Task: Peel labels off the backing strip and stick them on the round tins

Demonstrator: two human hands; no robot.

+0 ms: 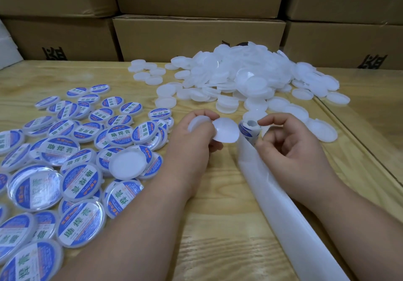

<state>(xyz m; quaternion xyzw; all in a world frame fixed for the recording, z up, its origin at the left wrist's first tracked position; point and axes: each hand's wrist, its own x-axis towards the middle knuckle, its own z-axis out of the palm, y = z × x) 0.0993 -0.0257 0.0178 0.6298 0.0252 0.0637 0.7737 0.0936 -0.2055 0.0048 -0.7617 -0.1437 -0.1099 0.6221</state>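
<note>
Left hand [199, 132], centre of the frame: fingers curled closed around a plain white round tin [197, 123], and a second white disc [225, 130] juts from the same grip toward the right, tilted with its face to the camera. Whether the disc is a separate lid or part of the held tin cannot be told.

Right hand [290, 143], right of centre: thumb and forefinger drawn narrow, pinching the curled top end of the backing strip [272, 193], where a blue-and-white label [245, 131] is bent over the edge. The remaining fingers are loosely curled above the strip. The translucent white strip runs from this pinch down to the lower right edge of the frame, lying on the wooden table [218, 193] and passing under the right forearm.

Unlabelled white tins [250, 77] form a heaped pile in the upper centre and right of the frame, with strays spread flat around its foot.

Labelled tins [72, 171], faces blue and white with green characters, lie overlapping across the left and lower left of the frame. One tin [127, 164] among them shows a plain white face.

Brown cardboard cartons [198, 36] are stacked along the top of the frame behind the table.
</note>
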